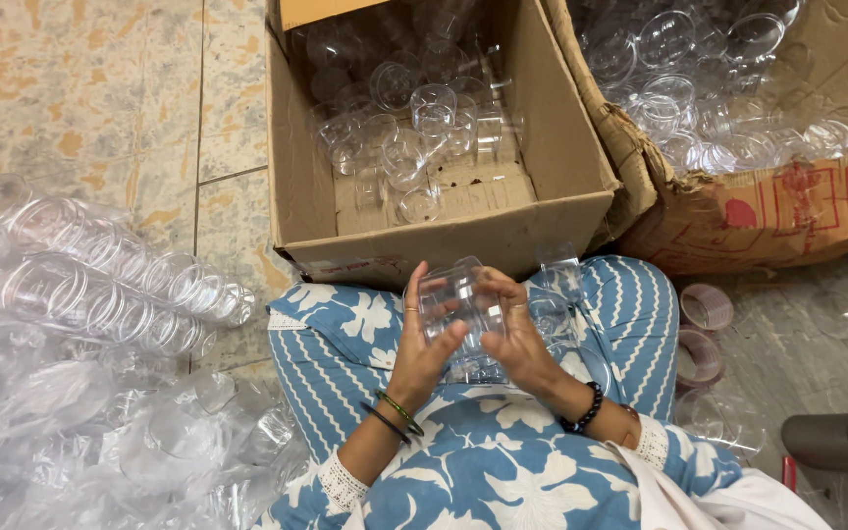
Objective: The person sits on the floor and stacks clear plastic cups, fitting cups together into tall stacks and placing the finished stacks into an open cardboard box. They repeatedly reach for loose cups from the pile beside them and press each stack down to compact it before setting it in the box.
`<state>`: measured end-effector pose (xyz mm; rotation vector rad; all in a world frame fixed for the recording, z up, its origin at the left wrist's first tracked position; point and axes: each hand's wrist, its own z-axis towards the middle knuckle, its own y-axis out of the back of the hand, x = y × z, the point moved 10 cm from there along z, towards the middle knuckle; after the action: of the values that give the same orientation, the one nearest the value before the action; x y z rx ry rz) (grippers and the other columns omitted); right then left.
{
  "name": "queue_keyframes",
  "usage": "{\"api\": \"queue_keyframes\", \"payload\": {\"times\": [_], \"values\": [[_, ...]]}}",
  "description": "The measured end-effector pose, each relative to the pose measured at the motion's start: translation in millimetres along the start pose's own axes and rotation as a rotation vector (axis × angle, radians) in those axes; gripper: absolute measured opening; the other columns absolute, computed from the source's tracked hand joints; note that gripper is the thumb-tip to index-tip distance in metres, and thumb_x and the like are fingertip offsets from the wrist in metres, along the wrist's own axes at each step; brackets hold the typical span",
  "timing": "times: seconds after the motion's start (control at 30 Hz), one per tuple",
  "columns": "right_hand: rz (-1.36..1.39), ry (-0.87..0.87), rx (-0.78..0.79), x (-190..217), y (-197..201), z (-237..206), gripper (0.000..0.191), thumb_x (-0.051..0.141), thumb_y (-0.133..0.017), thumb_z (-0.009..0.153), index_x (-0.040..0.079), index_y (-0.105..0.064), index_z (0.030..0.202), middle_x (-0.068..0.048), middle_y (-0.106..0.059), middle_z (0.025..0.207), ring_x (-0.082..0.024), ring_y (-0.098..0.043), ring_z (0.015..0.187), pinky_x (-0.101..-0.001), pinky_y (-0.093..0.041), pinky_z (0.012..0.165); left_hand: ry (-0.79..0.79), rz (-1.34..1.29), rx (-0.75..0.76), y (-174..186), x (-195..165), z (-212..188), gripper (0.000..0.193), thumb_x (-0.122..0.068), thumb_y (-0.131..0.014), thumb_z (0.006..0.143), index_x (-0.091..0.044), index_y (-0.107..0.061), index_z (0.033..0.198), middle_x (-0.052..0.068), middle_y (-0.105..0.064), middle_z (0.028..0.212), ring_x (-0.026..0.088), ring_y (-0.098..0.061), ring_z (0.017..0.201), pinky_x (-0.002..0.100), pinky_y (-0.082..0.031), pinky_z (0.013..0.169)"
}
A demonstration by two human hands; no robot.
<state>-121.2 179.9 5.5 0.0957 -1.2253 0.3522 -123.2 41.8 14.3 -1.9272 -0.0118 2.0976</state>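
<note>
Over my lap, my left hand (pixel 422 345) and my right hand (pixel 516 336) both grip a clear plastic container (pixel 455 296), fingers wrapped around its sides. More clear plastic pieces (pixel 556 316) rest on my blue and white patterned clothing beside the right hand. Straight ahead stands an open cardboard box (pixel 552 137) with several clear plastic cups (pixel 414 128) loose on its bottom. My left wrist wears green and black bangles, and a black bead bracelet sits on the right wrist.
A second, torn cardboard box (pixel 787 211) at the right holds many clear cups. Stacked clear cups (pixel 100 285) in plastic wrap lie on the floor at left. Two tape rolls (pixel 705 329) lie by my right knee. A grey object (pixel 841 442) juts in at the right edge.
</note>
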Motion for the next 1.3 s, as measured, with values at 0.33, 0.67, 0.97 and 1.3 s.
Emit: {"api": "queue_keyframes", "payload": {"times": [0.33,0.67,0.97,1.3], "values": [[-0.436,-0.14,0.121,45.3,6.1,19.6,0.095,0.035,-0.091,0.07,0.005,-0.04,0.144,-0.018,-0.05,0.148,-0.03,-0.054,0.135,-0.0423,-0.044,0.114,0.065,-0.121,-0.026,7.3,-0.1,-0.5,0.089,-0.047,-0.073,0.089,-0.018,-0.027,0.161,0.014,-0.048,0.14,0.029,-0.06,0.122,0.044,-0.059,0.094],[-0.295,-0.178,0.174,56.9,-1.8,23.7,0.113,0.025,-0.092,0.066,0.003,-0.029,0.157,-0.021,-0.05,0.149,-0.033,-0.052,0.14,-0.0432,-0.044,0.118,0.2,-0.531,0.04,7.2,7.7,3.4,0.086,-0.06,-0.062,0.092,-0.021,-0.025,0.159,0.014,-0.049,0.136,0.029,-0.059,0.115,0.047,-0.058,0.091],[-0.25,-0.132,0.151,47.3,0.2,18.9,0.108,0.02,-0.093,0.067,0.003,-0.034,0.156,-0.018,-0.052,0.149,-0.029,-0.056,0.136,-0.0418,-0.048,0.116,0.181,-0.349,0.07,0.8,0.0,-0.2,0.09,-0.066,-0.061,0.09,-0.018,-0.027,0.158,0.017,-0.048,0.138,0.03,-0.059,0.12,0.046,-0.059,0.091],[-0.244,-0.233,0.164,44.7,-15.9,20.4,0.109,0.023,-0.095,0.065,0.012,-0.035,0.156,-0.013,-0.051,0.146,-0.025,-0.06,0.129,-0.0423,-0.056,0.106,0.178,-0.185,0.041,12.5,5.1,-5.3,0.099,-0.071,-0.056,0.086,-0.023,-0.015,0.162,0.015,-0.044,0.146,0.028,-0.06,0.124,0.042,-0.058,0.096]]}}
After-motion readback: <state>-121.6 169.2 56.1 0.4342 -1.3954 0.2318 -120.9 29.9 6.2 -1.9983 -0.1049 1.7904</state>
